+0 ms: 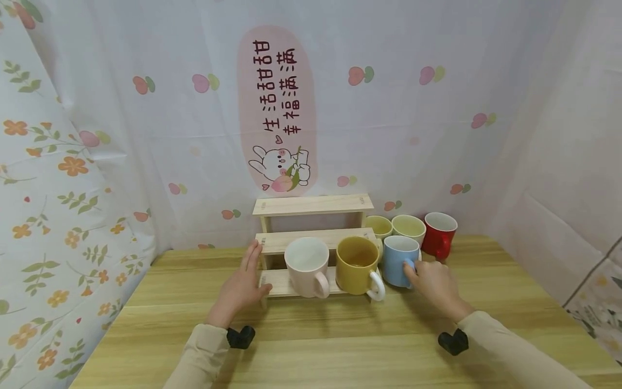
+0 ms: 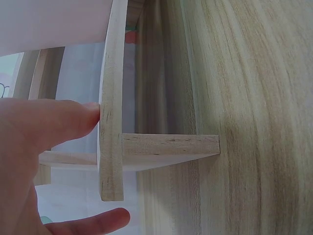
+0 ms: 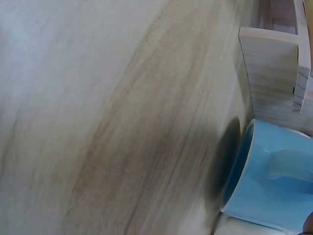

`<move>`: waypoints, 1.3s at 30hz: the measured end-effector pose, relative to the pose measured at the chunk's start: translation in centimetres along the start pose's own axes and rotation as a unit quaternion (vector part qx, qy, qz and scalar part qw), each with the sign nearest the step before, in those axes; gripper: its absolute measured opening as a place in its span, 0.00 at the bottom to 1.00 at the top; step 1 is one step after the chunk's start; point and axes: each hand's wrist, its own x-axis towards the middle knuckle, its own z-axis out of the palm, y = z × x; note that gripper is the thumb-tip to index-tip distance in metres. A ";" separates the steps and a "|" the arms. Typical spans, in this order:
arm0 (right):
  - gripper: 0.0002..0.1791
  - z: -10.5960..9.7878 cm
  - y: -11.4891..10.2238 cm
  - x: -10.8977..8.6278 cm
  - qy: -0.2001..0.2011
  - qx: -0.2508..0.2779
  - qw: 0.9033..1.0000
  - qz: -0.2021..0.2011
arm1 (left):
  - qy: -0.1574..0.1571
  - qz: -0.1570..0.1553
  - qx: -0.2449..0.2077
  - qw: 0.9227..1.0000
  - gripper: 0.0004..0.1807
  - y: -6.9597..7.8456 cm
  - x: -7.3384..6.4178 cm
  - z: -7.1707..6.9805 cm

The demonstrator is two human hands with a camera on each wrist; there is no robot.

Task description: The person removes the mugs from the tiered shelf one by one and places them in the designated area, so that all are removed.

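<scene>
A three-step wooden rack [image 1: 313, 241] stands on the table. At its left end is my left hand [image 1: 240, 289], fingers stretched along the side. In the left wrist view its thumb [image 2: 73, 120] touches the lowest board [image 2: 111, 147]. My right hand [image 1: 435, 283] pinches the handle of a light blue mug [image 1: 398, 262], upright just right of the rack. In the right wrist view that mug [image 3: 274, 191] shows at the lower right with only a fingertip visible. A pale pink mug [image 1: 306, 267] and a mustard mug [image 1: 357, 265] sit on the lowest step, handles toward me.
Behind the blue mug stand a pale yellow-green mug [image 1: 409, 227] and a yellowish mug [image 1: 378, 224], partly hidden. A red mug [image 1: 439, 235] is at the far right. A printed curtain [image 1: 413, 135] hangs behind the wooden table [image 1: 330, 346].
</scene>
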 end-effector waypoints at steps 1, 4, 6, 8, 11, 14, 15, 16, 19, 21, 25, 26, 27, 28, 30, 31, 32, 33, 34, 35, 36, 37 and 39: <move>0.24 0.0 0.0 0.0 -0.002 -0.001 1.000 0.000 | 0.000 0.000 0.000 1.000 0.54 0.0 0.0 0.0; 0.24 0.1 0.1 0.0 -0.005 -0.006 1.000 0.002 | 0.001 0.002 -0.002 1.000 0.54 -0.1 0.0 0.0; 0.24 0.3 0.1 0.0 -0.005 -0.008 1.000 0.003 | 0.002 0.002 -0.003 1.000 0.54 -0.1 0.0 0.0; 0.25 0.5 0.2 -0.1 0.001 -0.010 1.000 0.001 | 0.001 0.001 -0.004 1.000 0.54 -0.1 0.0 0.0; 0.26 0.9 0.1 -0.2 0.010 -0.013 1.000 -0.001 | 0.002 -0.001 -0.004 1.000 0.54 -0.1 0.0 -0.1; 0.26 1.2 0.1 -0.3 0.016 -0.015 1.000 -0.009 | 0.003 0.000 -0.002 1.000 0.54 -0.1 0.0 -0.1; 0.26 1.3 0.1 -0.3 0.013 -0.016 1.000 -0.007 | 0.003 0.000 -0.001 1.000 0.54 -0.1 0.0 -0.2; 0.26 1.5 0.1 -0.3 0.012 -0.018 1.000 -0.009 | 0.003 0.001 -0.001 1.000 0.54 -0.1 0.0 -0.1; 0.27 1.7 0.1 -0.2 -0.002 -0.016 1.000 -0.008 | 0.003 0.002 0.000 1.000 0.54 0.0 -0.1 -0.2; 0.27 1.7 0.1 -0.1 -0.010 -0.018 1.000 -0.004 | 0.004 0.003 0.000 1.000 0.53 0.0 -0.1 -0.2; 0.27 1.7 -0.1 0.0 -0.016 -0.023 1.000 0.001 | 0.005 0.004 -0.001 1.000 0.53 0.1 -0.2 -0.2; 0.27 1.7 -0.1 0.1 -0.017 -0.024 1.000 0.003 | 0.006 0.004 -0.002 1.000 0.53 0.1 -0.2 -0.2; 0.27 1.8 -0.2 0.1 -0.017 -0.024 1.000 0.003 | 0.006 0.004 -0.002 1.000 0.53 0.0 -0.2 -0.1; 0.27 1.8 -0.2 0.1 -0.017 -0.024 1.000 0.003 | 0.006 0.004 -0.003 1.000 0.53 0.1 -0.2 -0.1; 0.27 1.8 -0.1 0.1 -0.023 -0.024 0.999 0.007 | 0.006 0.005 -0.005 1.000 0.53 0.1 -0.2 -0.2; 0.28 1.8 -0.1 0.1 -0.030 -0.022 0.999 0.011 | 0.007 0.005 -0.005 1.000 0.53 0.2 -0.2 -0.2; 0.28 1.7 -0.1 0.2 -0.039 -0.020 0.999 0.016 | 0.006 0.005 -0.004 1.000 0.53 0.2 -0.3 -0.2; 0.29 1.7 -0.1 0.2 -0.046 -0.018 0.999 0.019 | 0.005 0.005 -0.005 1.000 0.53 0.2 -0.3 -0.3; 0.29 1.6 -0.1 0.2 -0.058 -0.018 0.998 0.025 | 0.004 0.006 -0.005 1.000 0.53 0.2 -0.3 -0.3; 0.30 1.4 -0.1 0.2 -0.070 -0.015 0.997 0.031 | 0.004 0.006 -0.004 1.000 0.53 0.2 -0.3 -0.3; 0.31 1.3 -0.1 0.2 -0.080 -0.013 0.996 0.035 | 0.004 0.006 -0.004 1.000 0.53 0.2 -0.3 -0.3; 0.32 1.2 -0.1 0.3 -0.091 -0.013 0.995 0.038 | 0.005 0.007 -0.004 1.000 0.53 0.2 -0.3 -0.2; 0.33 0.9 -0.2 0.3 -0.107 -0.013 0.993 0.043 | 0.007 0.007 -0.004 1.000 0.53 0.1 -0.3 -0.2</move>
